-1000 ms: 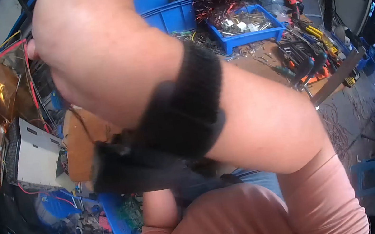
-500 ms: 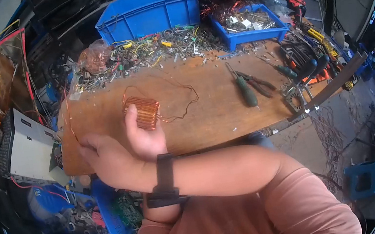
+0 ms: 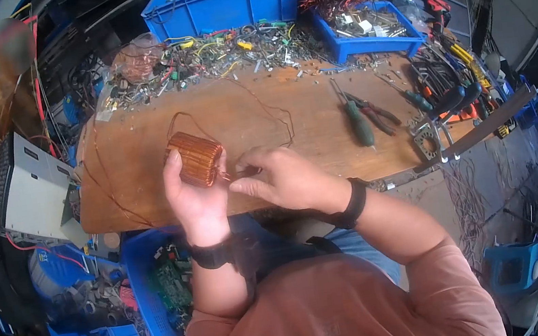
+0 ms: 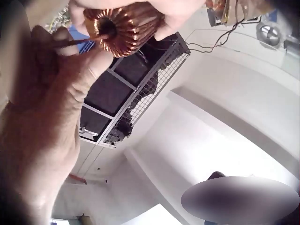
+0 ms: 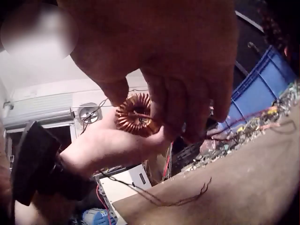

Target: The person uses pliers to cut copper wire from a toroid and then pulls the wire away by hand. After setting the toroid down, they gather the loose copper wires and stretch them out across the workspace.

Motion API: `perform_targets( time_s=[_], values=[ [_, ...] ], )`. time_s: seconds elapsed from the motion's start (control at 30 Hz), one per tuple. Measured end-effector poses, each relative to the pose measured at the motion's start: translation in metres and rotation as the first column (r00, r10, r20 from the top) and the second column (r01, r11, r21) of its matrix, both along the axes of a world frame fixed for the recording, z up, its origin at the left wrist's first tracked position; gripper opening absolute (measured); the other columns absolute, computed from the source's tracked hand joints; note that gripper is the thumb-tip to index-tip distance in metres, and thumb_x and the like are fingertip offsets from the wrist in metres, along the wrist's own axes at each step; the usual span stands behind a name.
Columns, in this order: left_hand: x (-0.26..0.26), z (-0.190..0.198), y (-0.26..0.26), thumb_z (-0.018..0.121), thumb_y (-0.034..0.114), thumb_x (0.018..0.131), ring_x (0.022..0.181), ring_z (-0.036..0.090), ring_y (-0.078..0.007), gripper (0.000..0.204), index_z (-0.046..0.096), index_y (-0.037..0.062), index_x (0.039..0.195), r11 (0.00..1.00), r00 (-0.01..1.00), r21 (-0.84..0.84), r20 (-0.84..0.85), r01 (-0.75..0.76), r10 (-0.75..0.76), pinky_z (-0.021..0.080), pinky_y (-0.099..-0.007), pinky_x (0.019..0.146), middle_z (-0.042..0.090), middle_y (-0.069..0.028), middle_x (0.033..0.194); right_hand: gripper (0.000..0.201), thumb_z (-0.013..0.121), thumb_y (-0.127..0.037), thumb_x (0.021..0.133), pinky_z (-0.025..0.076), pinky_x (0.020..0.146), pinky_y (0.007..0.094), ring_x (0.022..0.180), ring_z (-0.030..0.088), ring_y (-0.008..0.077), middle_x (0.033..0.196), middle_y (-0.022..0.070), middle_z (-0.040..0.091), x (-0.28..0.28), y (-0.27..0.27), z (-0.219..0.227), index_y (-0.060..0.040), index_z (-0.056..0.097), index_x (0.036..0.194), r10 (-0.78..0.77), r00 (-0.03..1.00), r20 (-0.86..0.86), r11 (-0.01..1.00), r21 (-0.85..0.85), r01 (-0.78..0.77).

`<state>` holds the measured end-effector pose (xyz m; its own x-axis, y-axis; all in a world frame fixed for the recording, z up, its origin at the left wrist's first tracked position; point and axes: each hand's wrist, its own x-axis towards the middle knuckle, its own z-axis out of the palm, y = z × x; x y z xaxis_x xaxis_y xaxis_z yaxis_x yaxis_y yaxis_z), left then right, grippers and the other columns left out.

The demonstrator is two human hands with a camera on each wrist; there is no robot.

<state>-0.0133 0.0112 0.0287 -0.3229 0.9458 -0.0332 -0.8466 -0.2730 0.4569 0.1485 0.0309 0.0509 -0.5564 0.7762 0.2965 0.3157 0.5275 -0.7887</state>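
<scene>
A thick copper-wire coil [image 3: 193, 159], wound as a ring around a hollow core, sits tilted in my left hand [image 3: 200, 205]. The left thumb lies along its near side and the fingers support it from beneath. My right hand [image 3: 287, 178] is just right of the coil, its thumb and fingers bent toward each other. In the left wrist view, a copper wire [image 4: 72, 42] comes out of the coil's centre hole and runs into the right fingers. The right wrist view shows the coil's end [image 5: 133, 115] close under the right hand, which partly hides it.
Long copper wires [image 3: 106, 184] trail over the wooden table [image 3: 324, 167]. A green screwdriver [image 3: 359, 124] and pliers [image 3: 378, 115] lie to the right. Scrap pieces [image 3: 225, 54] and a blue bin [image 3: 226, 9] line the back. A metal frame [image 3: 433, 138] stands at the right edge.
The right hand has swung from the left, across the left forearm, to the coil's right side. Wire now trails on the table's left. The left hand still holds the coil, now turned slightly.
</scene>
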Motion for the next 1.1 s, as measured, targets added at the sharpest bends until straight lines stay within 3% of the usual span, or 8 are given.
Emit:
perform_targets(
  time_s=[0.23,0.33,0.43,0.53,0.67,0.73,0.87,1.1],
  values=[
    [-0.005,-0.002,-0.005,0.064,0.025,0.083,0.09,0.062,-0.027,0.035,0.055,0.0052,0.11,0.997,0.997,0.027,0.02,0.075,-0.075,0.052,-0.0446,0.078,0.062,-0.0103,0.1,0.025,0.064,-0.027,0.085,0.049,0.071,0.042,0.08,0.063,0.0373,0.086,0.02,0.066,-0.008,0.002,-0.014,-0.0035,0.068,0.093,0.117,0.99,-0.074,0.986,-0.113,-0.125],
    [-0.004,0.002,-0.008,0.064,0.023,0.083,0.093,0.061,-0.0261,0.034,0.055,0.0049,0.111,0.999,0.999,0.031,0.026,0.036,-0.036,0.051,-0.0452,0.08,0.062,-0.0103,0.102,0.023,0.064,-0.026,0.085,0.049,0.069,0.0424,0.078,0.063,0.0371,0.082,0.0202,0.066,-0.012,0.003,-0.022,-0.0032,0.069,0.089,0.103,0.974,-0.203,0.979,-0.153,-0.136],
    [-0.008,-0.002,-0.006,0.062,0.02,0.084,0.095,0.06,-0.0245,0.033,0.055,0.0042,0.112,0.997,1.0,0.077,0.006,-0.016,0.015,0.05,-0.0448,0.083,0.062,-0.0103,0.103,0.023,0.064,-0.027,0.084,0.049,0.066,0.0436,0.073,0.063,0.0376,0.077,0.0193,0.065,-0.014,-0.001,-0.007,-0.0042,0.07,0.082,-0.002,1.0,-0.021,0.999,-0.043,0.001],
    [-0.01,-0.01,-0.002,0.062,0.02,0.085,0.096,0.059,-0.0249,0.033,0.054,0.0045,0.113,0.989,0.995,0.126,-0.053,-0.083,0.09,0.049,-0.0447,0.083,0.061,-0.0094,0.106,0.024,0.067,-0.026,0.084,0.048,0.057,0.0415,0.062,0.06,0.036,0.065,0.0188,0.061,-0.023,0.001,-0.008,-0.0024,0.068,0.077,-0.124,0.992,0.016,0.991,0.049,0.123],
    [-0.009,-0.01,0.0,0.062,0.02,0.086,0.096,0.059,-0.0251,0.035,0.053,0.0031,0.116,0.963,0.944,0.189,-0.232,-0.193,0.235,0.049,-0.0445,0.08,0.061,-0.0096,0.107,0.024,0.066,-0.026,0.081,0.049,0.057,0.0435,0.061,0.061,0.037,0.064,0.019,0.061,-0.033,-0.003,-0.006,-0.0037,0.067,0.072,-0.24,0.965,0.109,0.955,0.202,0.215],
    [-0.01,-0.007,-0.002,0.058,0.016,0.088,0.095,0.06,-0.024,0.032,0.053,0.0017,0.115,0.97,0.965,0.19,-0.181,-0.154,0.189,0.048,-0.0415,0.084,0.061,-0.0094,0.104,0.025,0.066,-0.026,0.08,0.049,0.055,0.044,0.06,0.061,0.0367,0.062,0.0186,0.06,-0.037,-0.001,-0.007,-0.0043,0.066,0.069,-0.291,0.941,0.175,0.933,0.27,0.238],
    [-0.015,-0.004,-0.003,0.059,0.02,0.087,0.093,0.06,-0.0229,0.03,0.055,0.0021,0.111,0.991,0.993,0.133,-0.105,-0.034,0.048,0.048,-0.0402,0.085,0.062,-0.0085,0.101,0.025,0.067,-0.027,0.08,0.049,0.053,0.0415,0.058,0.061,0.0337,0.059,0.0168,0.06,-0.033,-0.009,0.001,-0.0055,0.064,0.066,-0.3,0.941,0.159,0.905,0.358,0.228],
    [-0.023,-0.005,-0.007,0.061,0.03,0.085,0.09,0.058,-0.0235,0.03,0.056,0.0087,0.106,0.997,0.998,-0.051,-0.036,-0.053,0.051,0.046,-0.0441,0.075,0.062,-0.0071,0.099,0.024,0.065,-0.027,0.081,0.047,0.048,0.0387,0.054,0.06,0.0289,0.059,0.0116,0.06,-0.006,-0.014,-0.017,-0.0078,0.061,0.067,-0.209,0.963,0.172,0.845,0.527,0.089]
  ],
)
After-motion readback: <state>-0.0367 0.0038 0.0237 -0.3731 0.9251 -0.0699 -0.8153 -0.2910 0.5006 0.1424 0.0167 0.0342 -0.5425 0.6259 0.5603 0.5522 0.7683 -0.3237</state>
